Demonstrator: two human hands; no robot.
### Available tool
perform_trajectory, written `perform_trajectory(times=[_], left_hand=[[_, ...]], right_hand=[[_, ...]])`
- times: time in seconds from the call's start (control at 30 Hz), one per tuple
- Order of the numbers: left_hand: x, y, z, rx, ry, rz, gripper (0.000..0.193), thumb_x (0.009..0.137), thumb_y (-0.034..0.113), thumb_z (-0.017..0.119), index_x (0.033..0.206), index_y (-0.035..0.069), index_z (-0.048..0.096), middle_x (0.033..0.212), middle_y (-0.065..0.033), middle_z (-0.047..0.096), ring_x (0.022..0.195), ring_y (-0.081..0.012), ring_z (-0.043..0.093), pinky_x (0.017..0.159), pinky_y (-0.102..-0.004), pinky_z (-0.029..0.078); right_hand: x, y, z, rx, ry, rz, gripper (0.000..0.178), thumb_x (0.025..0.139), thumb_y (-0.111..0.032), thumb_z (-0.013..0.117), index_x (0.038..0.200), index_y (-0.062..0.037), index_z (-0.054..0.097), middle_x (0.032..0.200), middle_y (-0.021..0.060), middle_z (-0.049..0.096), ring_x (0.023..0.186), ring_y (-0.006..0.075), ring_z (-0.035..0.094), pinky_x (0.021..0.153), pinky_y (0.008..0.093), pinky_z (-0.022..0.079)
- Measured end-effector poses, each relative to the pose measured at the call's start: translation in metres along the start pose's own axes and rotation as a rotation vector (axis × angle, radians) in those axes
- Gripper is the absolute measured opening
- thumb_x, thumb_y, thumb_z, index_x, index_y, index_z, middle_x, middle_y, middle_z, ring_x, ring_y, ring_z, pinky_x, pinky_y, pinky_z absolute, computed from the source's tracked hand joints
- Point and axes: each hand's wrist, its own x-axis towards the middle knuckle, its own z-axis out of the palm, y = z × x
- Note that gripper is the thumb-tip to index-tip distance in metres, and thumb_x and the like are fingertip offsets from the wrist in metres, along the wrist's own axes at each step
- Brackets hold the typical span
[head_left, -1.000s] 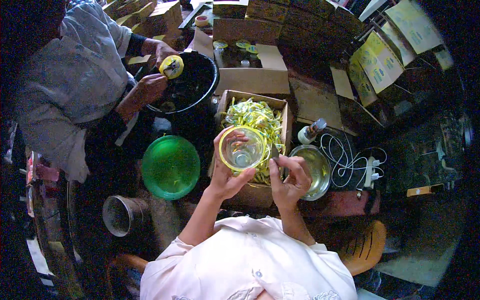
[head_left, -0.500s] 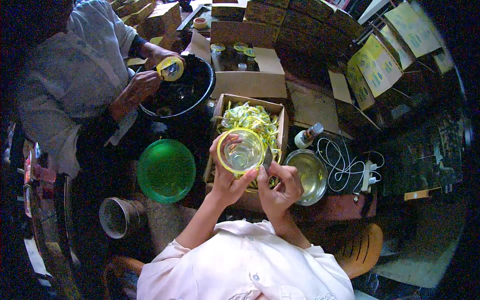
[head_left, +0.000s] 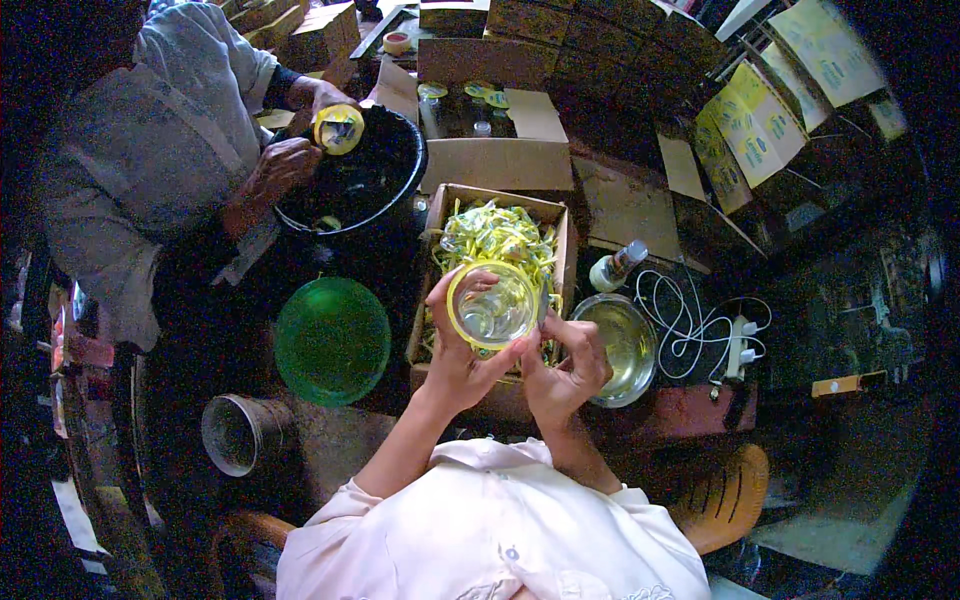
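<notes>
A clear cup with a yellow rim [head_left: 492, 306] is held tilted in my left hand [head_left: 455, 368], its mouth facing up toward me. The fingers wrap its far left side and the thumb presses the near edge. My right hand [head_left: 566, 378] pinches a small dark blade [head_left: 543, 302], which stands against the right side of the cup's rim. Both hands are over a cardboard box [head_left: 566, 240] filled with yellow and clear plastic strips [head_left: 490, 232]. Just right of my right hand is a clear bowl of pale yellowish liquid [head_left: 640, 370].
A co-worker's hands [head_left: 275, 180] hold a yellow-rimmed cup [head_left: 339, 130] over a black tub [head_left: 418, 180]. Left lie a green round basin [head_left: 333, 342] and a grey bucket [head_left: 232, 435]. Right are a small bottle [head_left: 618, 266], white cable [head_left: 690, 328] and power strip [head_left: 741, 348]. Behind stands an open carton [head_left: 495, 165].
The cup and both my hands have shifted slightly right and nearer me. The blade now shows narrower beside the rim. The co-worker's cup has turned a little.
</notes>
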Motion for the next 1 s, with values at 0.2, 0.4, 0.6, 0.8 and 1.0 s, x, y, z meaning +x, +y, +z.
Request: perform_trajectory(times=[0.2, 0.4, 0.6, 0.8, 1.0], left_hand=[[-0.003, 0.002, -0.002, 0.039, -0.079, 0.016, 0.082, 0.068, 0.017, 0.069, 0.125, 0.004, 0.011, 0.112, -0.0143, 0.039, 0.105, -0.0252, 0.043, 0.091, -0.0369, 0.033], [-0.005, -0.002, -0.001, -0.038, -0.075, -0.038, 0.082, 0.068, 0.016, 0.068, 0.126, 0.005, 0.011, 0.113, -0.0139, 0.039, 0.104, -0.0247, 0.043, 0.092, -0.0366, 0.031], [-0.004, -0.001, -0.002, -0.1, -0.099, -0.064, 0.081, 0.068, 0.016, 0.068, 0.125, 0.005, 0.012, 0.112, -0.0126, 0.039, 0.104, -0.0237, 0.042, 0.092, -0.0361, 0.031], [-0.006, -0.005, -0.005, -0.011, -0.188, -0.062, 0.077, 0.069, 0.018, 0.067, 0.124, 0.005, 0.014, 0.11, -0.0108, 0.04, 0.104, -0.0221, 0.042, 0.092, -0.0356, 0.031], [0.0, -0.002, -0.002, -0.277, -0.098, -0.135, 0.07, 0.071, 0.023, 0.066, 0.121, 0.003, 0.023, 0.111, -0.0105, 0.039, 0.105, -0.0221, 0.041, 0.094, -0.0345, 0.03]], right_hand=[[0.006, 0.009, -0.001, 0.114, -0.023, 0.107, 0.02, 0.062, 0.003, 0.067, 0.08, -0.0032, 0.059, 0.069, 0.0043, 0.056, 0.061, 0.0126, 0.053, 0.055, 0.0235, 0.042], [-0.004, 0.005, -0.005, 0.084, -0.012, 0.166, 0.022, 0.062, 0.002, 0.068, 0.081, -0.0057, 0.061, 0.07, 0.0075, 0.059, 0.061, 0.0184, 0.058, 0.059, 0.0281, 0.046], [0.001, -0.001, -0.004, -0.051, 0.005, 0.027, 0.019, 0.062, 0.003, 0.067, 0.078, -0.0042, 0.059, 0.067, 0.0047, 0.056, 0.059, 0.0132, 0.053, 0.054, 0.0245, 0.042], [0.012, 0.01, -0.007, 0.08, -0.055, 0.102, 0.019, 0.061, 0.002, 0.067, 0.078, -0.0038, 0.061, 0.069, 0.0046, 0.057, 0.059, 0.0127, 0.053, 0.056, 0.0242, 0.042], [0.003, 0.008, -0.012, -0.001, -0.066, 0.112, 0.021, 0.061, 0.003, 0.067, 0.08, -0.0067, 0.062, 0.071, 0.0064, 0.059, 0.063, 0.0175, 0.058, 0.059, 0.0273, 0.047]])
